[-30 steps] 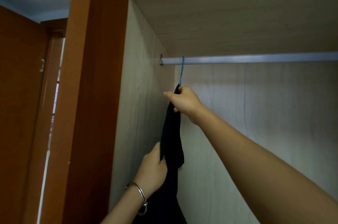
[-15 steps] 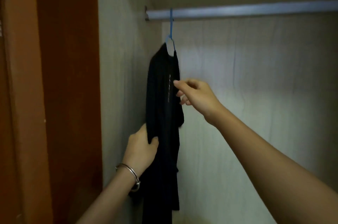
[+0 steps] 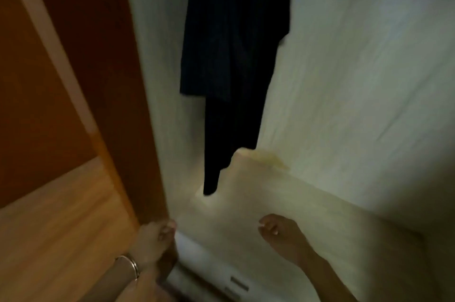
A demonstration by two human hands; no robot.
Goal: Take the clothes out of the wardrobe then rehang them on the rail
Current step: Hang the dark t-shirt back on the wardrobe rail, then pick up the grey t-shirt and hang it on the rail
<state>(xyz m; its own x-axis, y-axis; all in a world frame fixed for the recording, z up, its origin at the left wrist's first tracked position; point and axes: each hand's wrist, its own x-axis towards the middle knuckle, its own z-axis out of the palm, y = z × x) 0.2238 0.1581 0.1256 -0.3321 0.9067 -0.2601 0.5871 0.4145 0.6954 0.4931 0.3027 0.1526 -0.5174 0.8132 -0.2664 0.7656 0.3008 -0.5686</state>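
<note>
View: head camera, whole frame blurred.
Garment [image 3: 229,43]: dark, hung inside the wardrobe [image 3: 357,79] near its left wall; top cut off by the frame edge.
Left hand [image 3: 157,237]: low, fingers loosely curled, empty; contact with the orange panel [image 3: 103,79] unclear.
Right hand [image 3: 278,232]: low, loosely curled, empty.

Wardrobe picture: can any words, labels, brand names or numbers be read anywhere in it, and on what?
None can be read.
The dark garment shows no label or print.
A small dark mark on the white front at the bottom is too blurred to tell whether it is writing.
</note>
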